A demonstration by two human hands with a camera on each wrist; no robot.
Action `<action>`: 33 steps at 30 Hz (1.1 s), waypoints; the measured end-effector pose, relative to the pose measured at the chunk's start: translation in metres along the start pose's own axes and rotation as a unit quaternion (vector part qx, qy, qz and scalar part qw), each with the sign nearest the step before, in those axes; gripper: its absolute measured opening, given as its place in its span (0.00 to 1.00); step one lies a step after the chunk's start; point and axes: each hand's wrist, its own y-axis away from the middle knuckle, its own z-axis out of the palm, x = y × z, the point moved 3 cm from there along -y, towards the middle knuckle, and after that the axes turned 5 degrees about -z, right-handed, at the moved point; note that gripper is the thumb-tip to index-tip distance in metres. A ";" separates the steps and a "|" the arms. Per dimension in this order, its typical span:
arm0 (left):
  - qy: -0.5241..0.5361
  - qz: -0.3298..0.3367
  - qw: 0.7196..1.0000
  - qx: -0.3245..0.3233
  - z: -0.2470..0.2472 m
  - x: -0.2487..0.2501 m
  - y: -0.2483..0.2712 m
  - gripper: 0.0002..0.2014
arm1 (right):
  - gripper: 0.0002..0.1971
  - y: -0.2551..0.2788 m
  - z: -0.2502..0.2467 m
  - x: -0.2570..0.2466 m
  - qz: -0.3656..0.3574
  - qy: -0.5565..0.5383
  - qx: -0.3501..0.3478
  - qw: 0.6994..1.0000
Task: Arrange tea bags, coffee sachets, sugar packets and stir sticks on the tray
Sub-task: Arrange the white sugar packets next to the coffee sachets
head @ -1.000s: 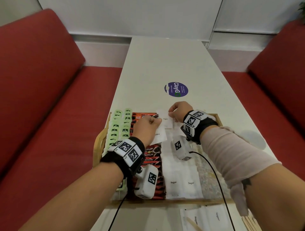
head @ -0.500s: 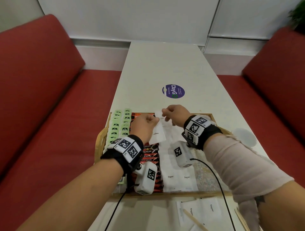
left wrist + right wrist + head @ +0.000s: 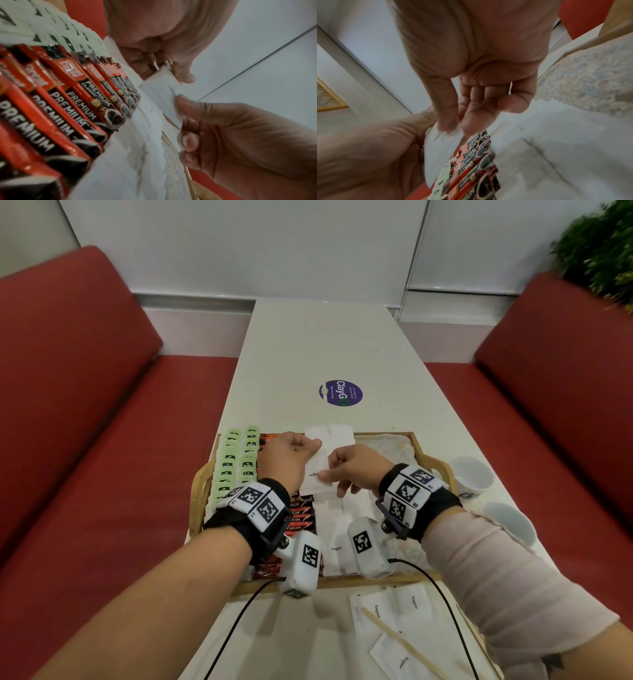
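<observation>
Holding one white sugar packet (image 3: 317, 474) together, both hands sit near the middle of the head view, above the wooden tray (image 3: 197, 501). The left hand (image 3: 286, 462) has its fingers curled round the packet's upper left side. The right hand (image 3: 356, 470) pinches the packet's lower right edge between thumb and finger. On the tray, green tea bags (image 3: 236, 463) lie in rows at the left. Red coffee sachets (image 3: 301, 518) lie just beside them. More white sugar packets (image 3: 346, 508) fill the tray's middle. At the bottom of the frame, loose sugar packets (image 3: 394, 611) and a wooden stir stick (image 3: 404, 642) lie on the white table (image 3: 308, 354). Two paper cups (image 3: 474, 477) stand right of the tray.
</observation>
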 end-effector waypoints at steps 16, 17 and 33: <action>0.046 0.004 0.991 -0.130 0.005 -0.001 0.011 0.03 | 0.09 -0.005 -0.025 0.003 -0.023 -0.078 0.153 0.985; 0.052 0.002 0.990 -0.135 0.006 -0.002 0.010 0.03 | 0.09 -0.007 -0.027 0.003 -0.024 -0.081 0.160 0.984; 0.001 -0.006 0.997 -0.072 0.005 -0.021 -0.026 0.08 | 0.13 -0.068 -0.061 0.039 0.100 0.027 0.210 0.972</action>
